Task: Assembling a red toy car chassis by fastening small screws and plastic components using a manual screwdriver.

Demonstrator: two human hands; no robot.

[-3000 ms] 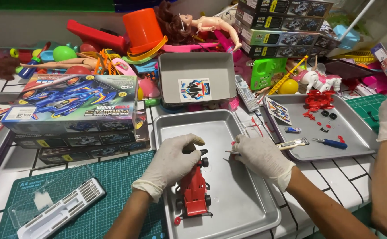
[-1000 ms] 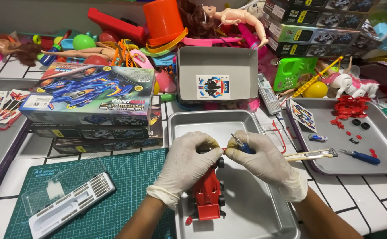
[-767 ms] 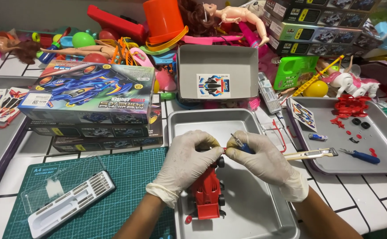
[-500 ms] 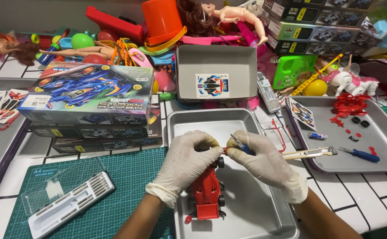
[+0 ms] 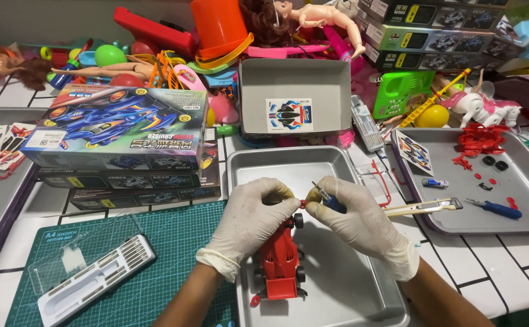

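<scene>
Fingers (image 5: 288, 203) of the left hand (image 5: 249, 227) pinch a small red round part (image 5: 302, 204), a tiny wheel-like piece, right at the front end of the red toy car (image 5: 279, 263). The right hand (image 5: 361, 224) meets it from the other side: its fingers are closed around a small blue-handled screwdriver (image 5: 331, 200), whose metal tip sticks up past the knuckles, while thumb and forefinger touch the same red part. Both hands wear pale gloves, and neither has a finger spread wide.

The car lies lengthwise in the middle metal tray (image 5: 361, 297), nose toward the hands, with black wheels on its sides and a loose red piece near its tail.

By the look of it, the step in hand is fitting that little part onto the car's front. Seating it calls for a steady pinch from the left while the right brings the driver tip down onto whatever fastens it; the piece is small enough to slip away into the tray.

Just right of the hands a utility knife (image 5: 425, 208) bridges the gap to a second tray (image 5: 519, 227), which holds a second blue screwdriver (image 5: 494, 209), a red parts frame (image 5: 479, 140) and a few black wheels (image 5: 494, 163). Behind the middle tray stands an open grey box (image 5: 294, 97). To the left, stacked model car boxes (image 5: 119, 127) sit on the worktop (image 5: 500, 260), with a green cutting mat (image 5: 173, 272) and a white bit holder (image 5: 95, 281) in front of them.
</scene>
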